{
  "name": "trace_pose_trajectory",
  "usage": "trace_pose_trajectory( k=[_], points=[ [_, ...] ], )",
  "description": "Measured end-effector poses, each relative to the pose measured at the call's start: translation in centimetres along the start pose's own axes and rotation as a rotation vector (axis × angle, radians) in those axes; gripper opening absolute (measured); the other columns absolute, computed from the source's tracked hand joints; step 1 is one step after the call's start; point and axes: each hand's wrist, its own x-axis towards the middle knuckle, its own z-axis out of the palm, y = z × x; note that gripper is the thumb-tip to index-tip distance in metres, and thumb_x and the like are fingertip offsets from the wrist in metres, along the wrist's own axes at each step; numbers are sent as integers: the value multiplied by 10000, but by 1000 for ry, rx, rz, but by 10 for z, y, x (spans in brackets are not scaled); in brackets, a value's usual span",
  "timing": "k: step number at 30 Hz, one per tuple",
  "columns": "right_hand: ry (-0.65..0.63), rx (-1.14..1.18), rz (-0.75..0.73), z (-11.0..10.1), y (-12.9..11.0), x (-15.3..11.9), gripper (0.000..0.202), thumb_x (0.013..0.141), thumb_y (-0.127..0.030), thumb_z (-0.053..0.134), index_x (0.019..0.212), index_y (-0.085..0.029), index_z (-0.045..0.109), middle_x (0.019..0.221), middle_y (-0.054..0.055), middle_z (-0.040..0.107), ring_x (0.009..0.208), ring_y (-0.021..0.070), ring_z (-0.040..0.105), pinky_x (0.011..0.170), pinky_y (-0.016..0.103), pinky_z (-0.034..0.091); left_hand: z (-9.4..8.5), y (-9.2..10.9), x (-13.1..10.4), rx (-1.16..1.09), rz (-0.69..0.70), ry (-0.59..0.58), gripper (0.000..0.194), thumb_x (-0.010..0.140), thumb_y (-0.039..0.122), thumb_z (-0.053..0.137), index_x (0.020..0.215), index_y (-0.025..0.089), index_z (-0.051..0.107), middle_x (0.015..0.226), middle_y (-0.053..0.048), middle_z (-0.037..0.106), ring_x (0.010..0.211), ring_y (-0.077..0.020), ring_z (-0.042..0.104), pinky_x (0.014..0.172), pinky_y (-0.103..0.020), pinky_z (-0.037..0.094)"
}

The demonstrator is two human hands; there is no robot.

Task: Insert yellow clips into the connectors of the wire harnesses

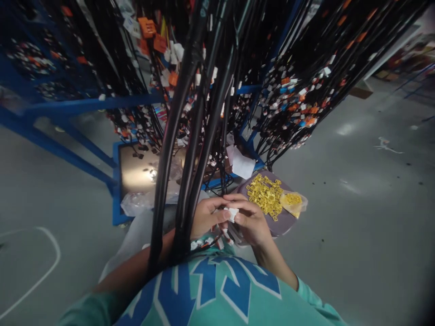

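Note:
A small white connector [232,213] sits pinched between my two hands, close in front of my body. My left hand [209,216] grips it from the left with thumb and fingers. From the right, my right hand [252,222] closes on the same connector, its fingers meeting those of the left. Thick black wire harnesses [190,136] hang down past my left forearm toward my lap. More white connectors [201,244] on wires lie just below my hands. Beyond my right hand, many yellow plastic clips [265,194] lie in a heap on a purple-grey surface [283,226].
A blue metal rack [91,103] stands ahead, hung with dense bundles of black cables [288,54] ending in white, orange and blue connectors. A bag of yellow clips [292,203] lies beside the heap. Clear plastic [136,204] and white paper [243,163] rest on the rack's base.

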Motion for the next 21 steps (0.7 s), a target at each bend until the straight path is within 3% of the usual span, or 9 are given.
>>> trace_pose_trajectory(
  k=[8,13,21],
  points=[
    [-208,-47,79,-14,-11,3,271,704,-392,735,967,-325,730,1180,47,601,1021,203,596,781,332,536,3,1,0,-48,-8,-20,588,549,551,785,902,93,681,537,-10,560,450,-86,491,415,-192,373],
    [-162,-101,11,-11,-6,4,229,722,-370,725,947,-325,734,1154,48,626,1064,219,586,888,381,493,1,-1,1,-90,2,28,555,520,513,816,847,91,663,538,3,565,439,-77,500,427,-191,384],
    [-104,-240,-107,-12,2,3,174,731,-317,727,903,-344,737,1108,46,664,1038,218,608,924,420,474,-2,2,3,-41,-12,43,579,436,519,844,778,95,648,582,-9,605,438,-91,536,452,-216,436]
  ],
)
